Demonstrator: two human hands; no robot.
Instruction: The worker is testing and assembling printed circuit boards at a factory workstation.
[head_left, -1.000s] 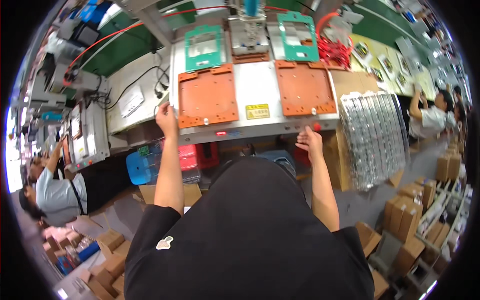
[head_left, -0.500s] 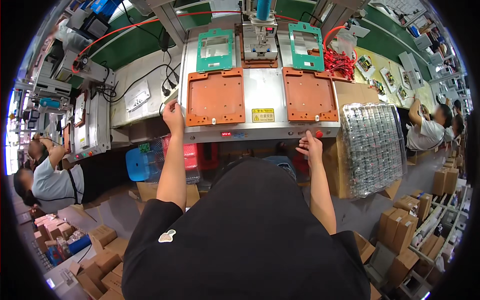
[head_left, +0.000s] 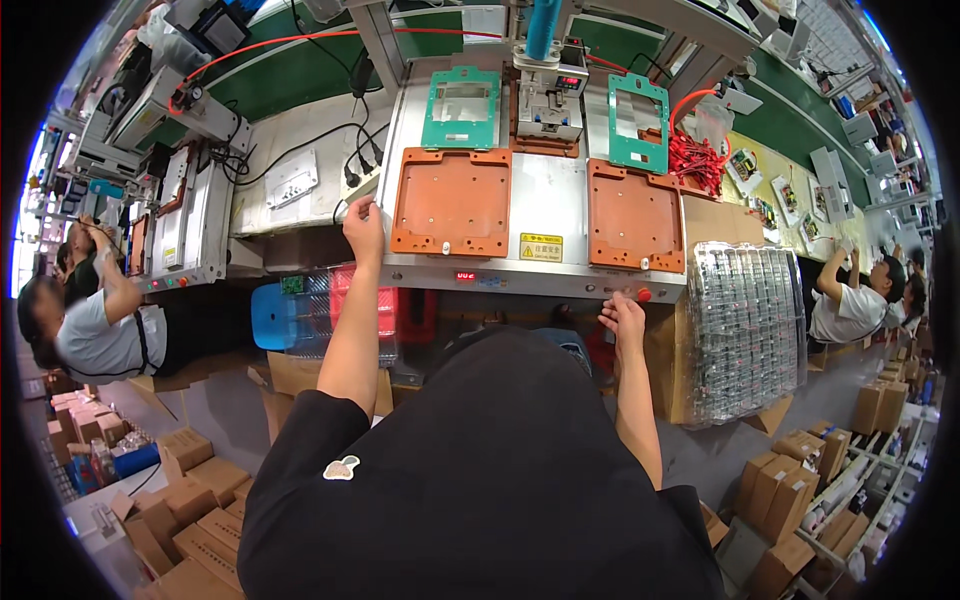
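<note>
A silver bench machine [head_left: 545, 200] stands in front of me, with a press head [head_left: 549, 100] at its middle back. Two orange-brown fixture plates lie on its top, a left one [head_left: 452, 203] and a right one [head_left: 636, 217]. Behind each lies a green frame, one at left [head_left: 462, 108] and one at right [head_left: 640, 125]. My left hand [head_left: 364, 232] is at the machine's left edge, fingers curled together; what they hold, if anything, is hidden. At the front panel, my right hand [head_left: 626, 322] has its fingers apart and bent, fingertips by the small buttons beside a red button [head_left: 644, 295].
Clear plastic trays of small parts [head_left: 747, 330] are stacked at the right. A blue bin [head_left: 275, 316] and red trays [head_left: 362, 312] sit below on the left. Black plugs and cables [head_left: 362, 170] lie beside the machine. Co-workers sit at both sides; cardboard boxes [head_left: 210, 530] stand behind.
The view has shifted, so the machine sits lower and further right in the picture. Both hands keep nearly the same places at the machine; the right fingers still sit by the buttons.
</note>
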